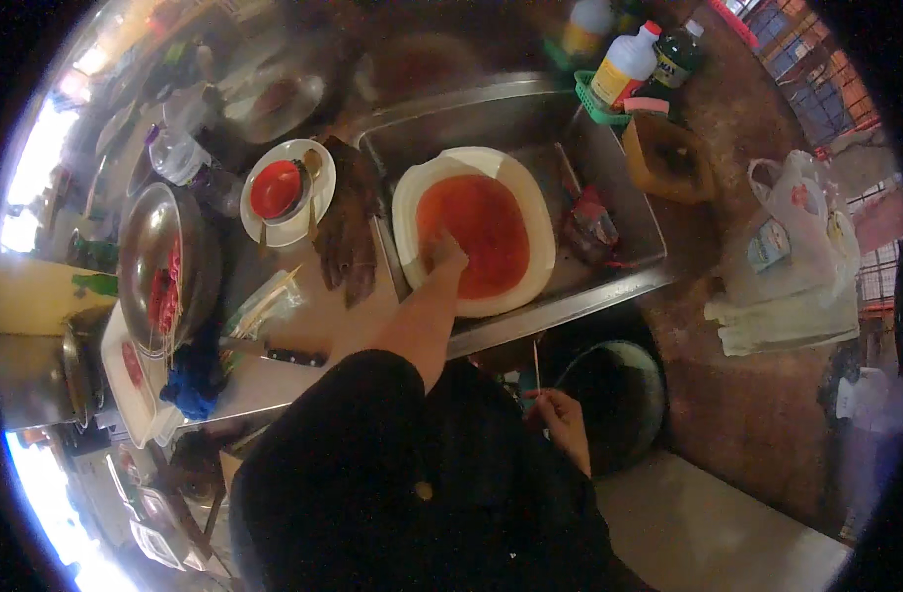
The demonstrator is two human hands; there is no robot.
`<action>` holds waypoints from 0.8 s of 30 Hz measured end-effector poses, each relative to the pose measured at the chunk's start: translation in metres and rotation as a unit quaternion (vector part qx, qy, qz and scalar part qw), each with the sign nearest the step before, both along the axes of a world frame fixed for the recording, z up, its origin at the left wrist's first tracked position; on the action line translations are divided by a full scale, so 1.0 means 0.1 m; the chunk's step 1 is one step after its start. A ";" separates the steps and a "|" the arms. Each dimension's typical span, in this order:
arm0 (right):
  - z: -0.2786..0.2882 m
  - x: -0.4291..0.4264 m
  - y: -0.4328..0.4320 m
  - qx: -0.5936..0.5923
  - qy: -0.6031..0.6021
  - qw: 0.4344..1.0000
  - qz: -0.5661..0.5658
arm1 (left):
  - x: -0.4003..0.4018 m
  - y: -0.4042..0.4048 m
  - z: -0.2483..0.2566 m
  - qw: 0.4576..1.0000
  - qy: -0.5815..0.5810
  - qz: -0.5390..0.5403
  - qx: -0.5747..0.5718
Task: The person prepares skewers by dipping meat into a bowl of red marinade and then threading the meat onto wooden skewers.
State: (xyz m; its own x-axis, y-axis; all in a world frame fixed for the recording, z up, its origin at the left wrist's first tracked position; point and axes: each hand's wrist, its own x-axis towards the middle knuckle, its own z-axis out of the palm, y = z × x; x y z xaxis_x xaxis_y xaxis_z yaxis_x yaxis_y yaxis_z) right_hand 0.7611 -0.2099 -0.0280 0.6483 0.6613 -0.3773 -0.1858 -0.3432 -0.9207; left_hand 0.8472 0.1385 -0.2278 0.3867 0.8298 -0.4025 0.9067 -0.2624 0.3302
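My left hand (445, 250) reaches into a cream plastic basin (536, 203) that stands in the metal sink. Its fingers are hidden under the red liquid (492, 240), so whether they hold anything cannot be seen. Lower down, beside my dark clothing, my right hand (562, 418) pinches a thin wooden skewer (536, 362) that points upward. To the left, a steel bowl (142, 237) holds skewered red meat (164, 303). Loose skewers (270, 303) lie in a clear plastic bag on the counter.
A black-handled knife (296, 357) lies near my left elbow. Dark gloves (348, 244) and a white plate (281, 238) with a red bowl (276, 189) flank the sink (636, 237). Rightward are bottles (623, 68), a yellow tub (662, 166), plastic bags (780, 244) and a dark bucket (636, 392).
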 end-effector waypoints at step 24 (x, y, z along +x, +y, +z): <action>0.10 0.28 1.31 0.034 -0.294 0.955 0.032 | -0.24 0.28 1.66 0.615 -0.601 0.168 -0.482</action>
State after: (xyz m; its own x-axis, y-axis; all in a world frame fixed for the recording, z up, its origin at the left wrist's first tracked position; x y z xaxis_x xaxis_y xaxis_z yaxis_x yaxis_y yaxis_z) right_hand 0.7892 -0.0792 -0.0184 0.6926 0.7164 0.0845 0.3896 -0.2729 -0.8796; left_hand 0.8235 0.1665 -0.0620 0.7580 0.5437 -0.3603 -0.1953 0.7162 0.6701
